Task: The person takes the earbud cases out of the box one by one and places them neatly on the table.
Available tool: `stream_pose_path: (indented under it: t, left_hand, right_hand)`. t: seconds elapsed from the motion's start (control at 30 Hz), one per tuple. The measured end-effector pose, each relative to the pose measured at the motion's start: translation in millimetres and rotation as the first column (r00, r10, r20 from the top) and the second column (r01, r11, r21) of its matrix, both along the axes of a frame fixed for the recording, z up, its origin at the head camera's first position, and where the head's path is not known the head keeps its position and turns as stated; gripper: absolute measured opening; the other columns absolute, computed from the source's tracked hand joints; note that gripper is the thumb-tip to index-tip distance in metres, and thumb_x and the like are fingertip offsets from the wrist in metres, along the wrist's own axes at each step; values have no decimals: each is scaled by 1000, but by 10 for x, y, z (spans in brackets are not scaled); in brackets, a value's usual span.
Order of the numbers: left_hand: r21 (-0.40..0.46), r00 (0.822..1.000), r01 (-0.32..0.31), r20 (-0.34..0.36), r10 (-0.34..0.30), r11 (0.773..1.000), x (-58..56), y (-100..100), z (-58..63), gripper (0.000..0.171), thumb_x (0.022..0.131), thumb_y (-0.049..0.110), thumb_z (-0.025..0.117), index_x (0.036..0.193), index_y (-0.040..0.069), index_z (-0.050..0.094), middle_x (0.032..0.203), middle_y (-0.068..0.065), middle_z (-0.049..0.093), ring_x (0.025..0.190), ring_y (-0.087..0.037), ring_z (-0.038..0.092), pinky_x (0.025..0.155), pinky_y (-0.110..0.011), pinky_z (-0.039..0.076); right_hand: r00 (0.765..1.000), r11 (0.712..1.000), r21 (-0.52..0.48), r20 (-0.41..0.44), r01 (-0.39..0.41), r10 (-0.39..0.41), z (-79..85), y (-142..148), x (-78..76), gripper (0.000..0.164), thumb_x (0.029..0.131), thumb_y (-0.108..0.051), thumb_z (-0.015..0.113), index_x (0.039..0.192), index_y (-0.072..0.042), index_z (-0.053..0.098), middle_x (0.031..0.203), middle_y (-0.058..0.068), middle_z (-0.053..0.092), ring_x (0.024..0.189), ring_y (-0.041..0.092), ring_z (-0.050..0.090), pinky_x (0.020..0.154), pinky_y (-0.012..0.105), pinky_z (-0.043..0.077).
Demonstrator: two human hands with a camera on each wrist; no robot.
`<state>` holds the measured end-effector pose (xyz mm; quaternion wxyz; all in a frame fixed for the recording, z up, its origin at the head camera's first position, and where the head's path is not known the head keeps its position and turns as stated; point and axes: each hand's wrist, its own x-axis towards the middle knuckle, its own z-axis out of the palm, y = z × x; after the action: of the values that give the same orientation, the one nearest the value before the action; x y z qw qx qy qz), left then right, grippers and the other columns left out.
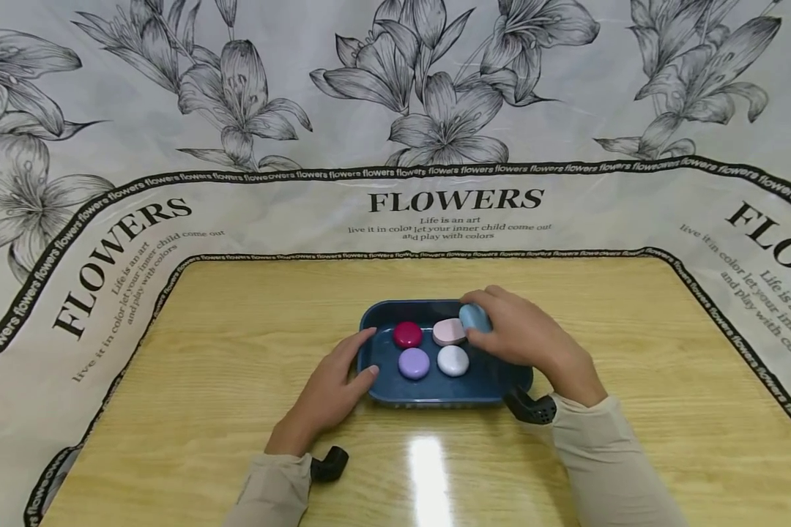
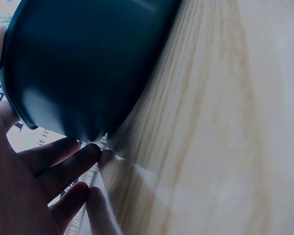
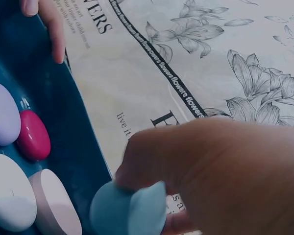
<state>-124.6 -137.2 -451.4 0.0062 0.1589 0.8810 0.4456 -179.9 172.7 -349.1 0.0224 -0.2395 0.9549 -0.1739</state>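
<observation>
A dark blue rectangular tray (image 1: 435, 391) with rounded corners sits on the table. My right hand (image 1: 517, 329) grips a light blue rounded piece (image 1: 474, 319) between thumb and fingers at the tray's far right part. The right wrist view shows this light blue piece (image 3: 125, 208) beneath the fingers, near the rim. My left hand (image 1: 329, 384) holds the tray's left end, thumb and forefinger at the rim, other fingers against the outer wall (image 2: 73, 93). Inside lie smooth pieces: crimson (image 1: 407, 335), pale pink (image 1: 448, 332), lilac (image 1: 414, 363) and white (image 1: 452, 361). The pale pink one has a straight side.
Light wood-grain table (image 1: 237, 322) surrounds the tray. Behind and along the sides runs a white sheet (image 1: 290, 212) printed with flowers and lettering. Black wrist mounts (image 1: 329, 464) stick out near both sleeves. Light glares off the table in front of the tray.
</observation>
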Motion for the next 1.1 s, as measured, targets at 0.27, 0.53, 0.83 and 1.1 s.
stream_pose_path:
  t: [0.27,0.53,0.83,1.1]
  left_hand:
    - [11,1000,7,0,-7,1000,21,-4,-3,59,101,37,58,155,28,39,154,9,39,143,-14,35,116,-44,30]
    - [4,1000,5,8,-5,1000,20,-7,-1,59,101,36,58,155,29,38,154,9,39,143,-13,34,116,-43,30]
    - [16,1000,5,3,-5,1000,38,14,18,58,101,35,58,155,28,39,154,6,40,142,-16,36,116,-44,30]
    - [13,1000,-5,-27,6,1000,39,7,4,58,100,35,59,155,29,39,153,9,41,141,-14,37,115,-42,32]
  right_hand:
    - [998,998,-47,-56,30,-33,-2,64,41,48,93,-27,66,137,-10,60,117,9,61,95,25,58,82,47,52]
    - [996,994,-95,-62,51,-57,-8,133,51,48,95,-25,63,140,-8,57,131,15,61,106,30,60,89,50,51]
    - [995,990,-122,-68,64,-73,-23,244,74,49,95,-24,63,142,-10,55,135,15,58,95,26,61,80,46,53]
    - [990,990,-121,-108,74,-87,-45,415,115,49,95,-23,64,142,-10,56,134,13,58,92,24,59,72,40,50]
